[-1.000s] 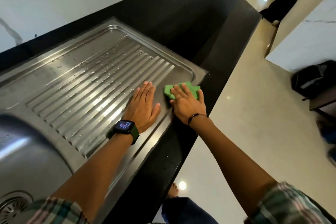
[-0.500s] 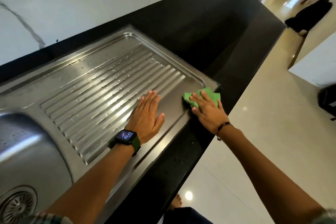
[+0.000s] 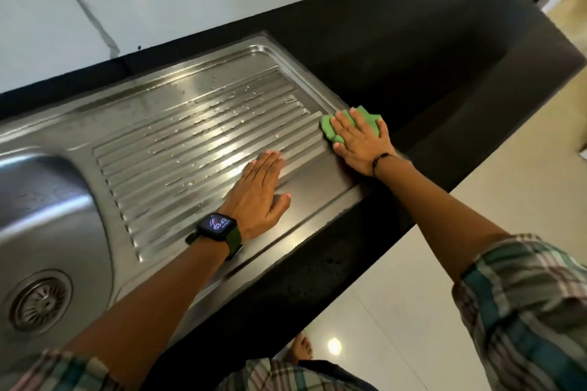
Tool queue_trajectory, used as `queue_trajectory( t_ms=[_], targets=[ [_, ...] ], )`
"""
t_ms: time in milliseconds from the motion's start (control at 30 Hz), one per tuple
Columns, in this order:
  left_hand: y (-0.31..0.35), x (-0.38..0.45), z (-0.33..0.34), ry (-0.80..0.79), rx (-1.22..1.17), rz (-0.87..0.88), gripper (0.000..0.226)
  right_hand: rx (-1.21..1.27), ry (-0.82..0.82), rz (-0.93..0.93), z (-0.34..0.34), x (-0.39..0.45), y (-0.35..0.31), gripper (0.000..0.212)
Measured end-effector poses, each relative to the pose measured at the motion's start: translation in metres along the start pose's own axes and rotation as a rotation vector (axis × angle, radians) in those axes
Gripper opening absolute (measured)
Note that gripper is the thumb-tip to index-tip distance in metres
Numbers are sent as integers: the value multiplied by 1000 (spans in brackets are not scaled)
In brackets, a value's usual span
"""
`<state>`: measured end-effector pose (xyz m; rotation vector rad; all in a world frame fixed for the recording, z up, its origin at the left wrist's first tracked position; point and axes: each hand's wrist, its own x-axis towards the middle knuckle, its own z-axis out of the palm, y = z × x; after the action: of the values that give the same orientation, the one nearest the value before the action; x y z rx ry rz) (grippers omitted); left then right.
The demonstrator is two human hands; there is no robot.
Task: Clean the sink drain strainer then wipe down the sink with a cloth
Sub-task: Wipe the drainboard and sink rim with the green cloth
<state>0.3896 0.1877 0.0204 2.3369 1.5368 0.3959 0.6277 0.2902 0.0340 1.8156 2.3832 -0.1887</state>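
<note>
Steel drainboard (image 3: 190, 111) under flat left hand (image 3: 257, 194), right hand's (image 3: 359, 146) straight fingers (image 3: 341, 124) on green cloth (image 3: 328, 130).

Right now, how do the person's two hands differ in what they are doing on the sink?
The right hand presses flat on the green cloth at the drainboard's far corner; the left hand lies bare on the ribbed drainboard, nearer the basin. The left wrist wears a smartwatch; the right wrist has a thin dark bracelet. Both hands are flat, palm down, fingers straight.
</note>
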Motion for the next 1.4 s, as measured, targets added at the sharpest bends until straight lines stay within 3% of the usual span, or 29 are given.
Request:
queue_trajectory(
  t_ms=[167,267,467,733,1000,1233,1400],
  targets=[
    [4,-2,-4,42,-4,-56,67,55,-13,21,-2,9,-11,52],
    [6,-4,-5,40,14,-71,69,166,-39,10,4,-22,-18,52],
    [3,-3,1,49,60,-11,67,137,-45,32,18,-78,-31,54],
    [0,11,1,157,-14,-83,75,111,-47,74,2,-24,-26,56],
    [4,12,3,162,50,-97,76,32,11,-45,2,9,-16,56],
    [21,49,1,308,-95,-321,67,38,-16,-144,-13,62,-25,55],
    [36,65,11,299,-3,-414,67,167,-63,-186,-13,13,-9,50]
  ],
)
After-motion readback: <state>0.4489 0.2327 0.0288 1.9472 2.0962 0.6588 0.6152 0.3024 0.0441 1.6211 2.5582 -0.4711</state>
